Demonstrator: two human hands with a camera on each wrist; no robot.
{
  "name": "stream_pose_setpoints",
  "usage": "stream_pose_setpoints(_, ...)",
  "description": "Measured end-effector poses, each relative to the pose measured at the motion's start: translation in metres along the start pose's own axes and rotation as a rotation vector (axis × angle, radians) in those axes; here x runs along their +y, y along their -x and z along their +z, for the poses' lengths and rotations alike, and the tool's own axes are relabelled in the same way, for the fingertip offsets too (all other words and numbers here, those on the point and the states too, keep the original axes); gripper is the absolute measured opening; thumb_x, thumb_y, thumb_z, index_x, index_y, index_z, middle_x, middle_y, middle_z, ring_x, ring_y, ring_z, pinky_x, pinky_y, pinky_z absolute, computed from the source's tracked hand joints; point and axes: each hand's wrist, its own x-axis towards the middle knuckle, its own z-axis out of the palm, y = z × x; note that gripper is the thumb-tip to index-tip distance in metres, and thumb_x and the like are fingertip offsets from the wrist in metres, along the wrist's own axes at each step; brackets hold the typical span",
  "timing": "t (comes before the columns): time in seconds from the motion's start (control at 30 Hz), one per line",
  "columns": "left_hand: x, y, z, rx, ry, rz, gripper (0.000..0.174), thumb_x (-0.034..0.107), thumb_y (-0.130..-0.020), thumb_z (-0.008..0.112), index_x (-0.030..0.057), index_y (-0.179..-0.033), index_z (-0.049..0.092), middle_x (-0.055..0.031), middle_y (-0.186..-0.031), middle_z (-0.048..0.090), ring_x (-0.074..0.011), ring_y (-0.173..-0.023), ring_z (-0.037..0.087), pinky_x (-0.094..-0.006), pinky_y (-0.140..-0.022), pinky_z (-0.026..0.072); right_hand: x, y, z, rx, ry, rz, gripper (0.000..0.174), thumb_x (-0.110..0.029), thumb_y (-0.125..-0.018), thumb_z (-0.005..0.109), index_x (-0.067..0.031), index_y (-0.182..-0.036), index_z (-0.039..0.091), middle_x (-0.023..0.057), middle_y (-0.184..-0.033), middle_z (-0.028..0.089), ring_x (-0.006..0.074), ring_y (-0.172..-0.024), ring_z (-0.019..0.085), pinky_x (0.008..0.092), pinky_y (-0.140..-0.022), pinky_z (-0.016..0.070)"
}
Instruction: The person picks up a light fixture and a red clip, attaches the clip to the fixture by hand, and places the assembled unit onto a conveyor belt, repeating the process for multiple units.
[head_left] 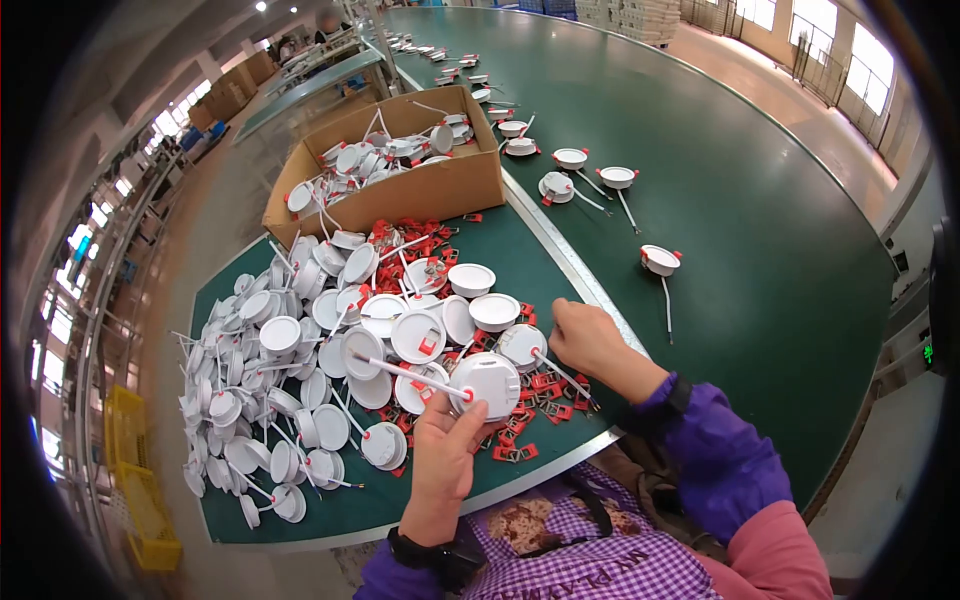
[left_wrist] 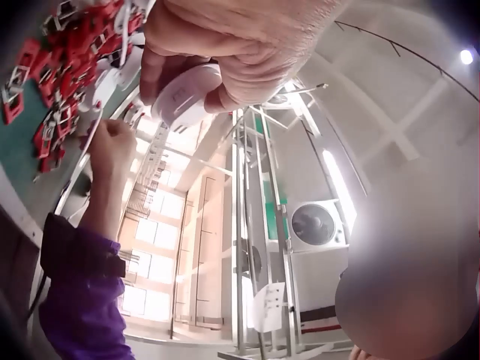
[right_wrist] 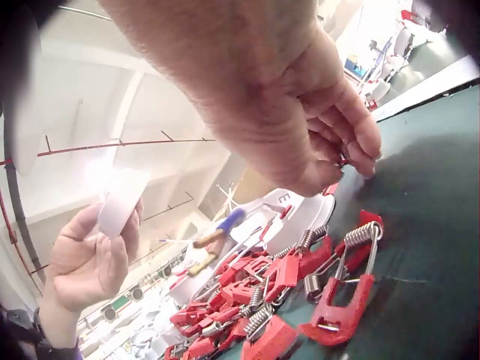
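Note:
My left hand (head_left: 447, 440) grips a round white lamp housing (head_left: 487, 384) with a white wire sticking out to the left; the left wrist view shows the same housing (left_wrist: 184, 94) held in curled fingers. My right hand (head_left: 585, 335) is curled over the red spring clips (head_left: 545, 385) on the green mat. In the right wrist view its fingertips (right_wrist: 356, 154) pinch a small red piece just above the clips (right_wrist: 337, 300). A second white housing (head_left: 522, 345) lies just left of the right hand.
A big heap of white housings (head_left: 290, 370) covers the left of the mat. A cardboard box (head_left: 400, 160) with more stands behind. The green conveyor (head_left: 720, 200) carries assembled lamps (head_left: 660, 260) on the right. The table edge runs near my body.

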Motion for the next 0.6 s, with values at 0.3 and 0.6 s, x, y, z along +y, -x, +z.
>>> stream_pose_setpoints(0.3,-0.022,0.005,0.007,0.037,-0.068,0.075,0.035,-0.002,-0.085,0.057,-0.0020,-0.119,0.047,-0.0094,-0.106,0.059,-0.0135,-0.094,0.060,-0.0247,-0.081,0.0490,-0.054,0.061,-0.030,0.307,-0.668,-0.154,0.013,-0.006,-0.079,0.059,0.0002,-0.090,0.058,0.0174,-0.074,0.060,0.0333,-0.066,0.061,0.0371,-0.059,0.0489)
stream_pose_setpoints(0.6,-0.028,0.009,0.010,0.044,-0.296,0.173,0.017,0.002,-0.085,0.060,-0.0004,-0.100,0.052,-0.0017,-0.085,0.059,-0.0034,-0.072,0.055,-0.0179,-0.060,0.0439,-0.060,0.078,-0.027,0.259,-0.581,-0.239,0.016,0.000,-0.078,0.063,0.0000,-0.094,0.060,0.0137,-0.082,0.062,0.0278,-0.070,0.063,0.0334,-0.060,0.0496)
